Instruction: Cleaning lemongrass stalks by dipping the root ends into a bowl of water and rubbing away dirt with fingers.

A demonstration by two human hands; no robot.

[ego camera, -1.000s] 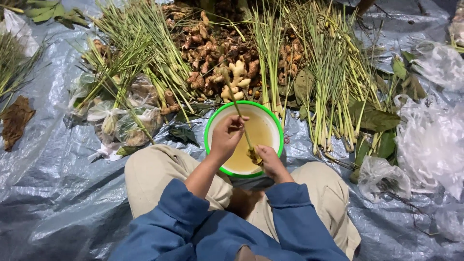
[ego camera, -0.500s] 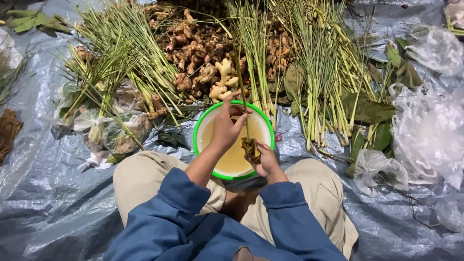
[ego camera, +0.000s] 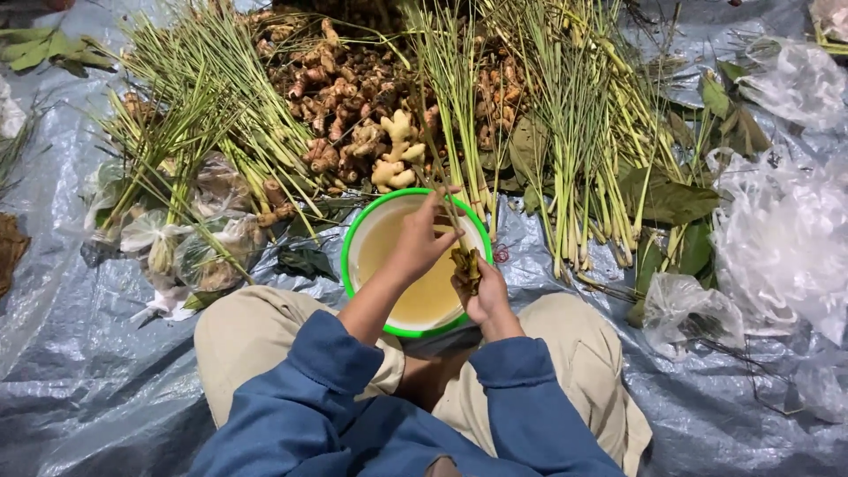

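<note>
You are sitting cross-legged on the grey plastic sheet (ego camera: 106,371), with the green-rimmed basin (ego camera: 353,237) of yellowish water just beyond your knees. Your right hand (ego camera: 483,294) is closing around the brown root end of a lemongrass stalk (ego camera: 465,261) at the basin's right rim. Your left hand (ego camera: 422,237) is hovering over the basin, its fingers pinching the same stalk higher up. Beyond the basin, pale ginger roots (ego camera: 393,150) are lying among a darker heap, and bundles of lemongrass (ego camera: 574,132) are fanning out to either side. Right of the basin, crumpled clear plastic bags (ego camera: 777,238) are resting.
</note>
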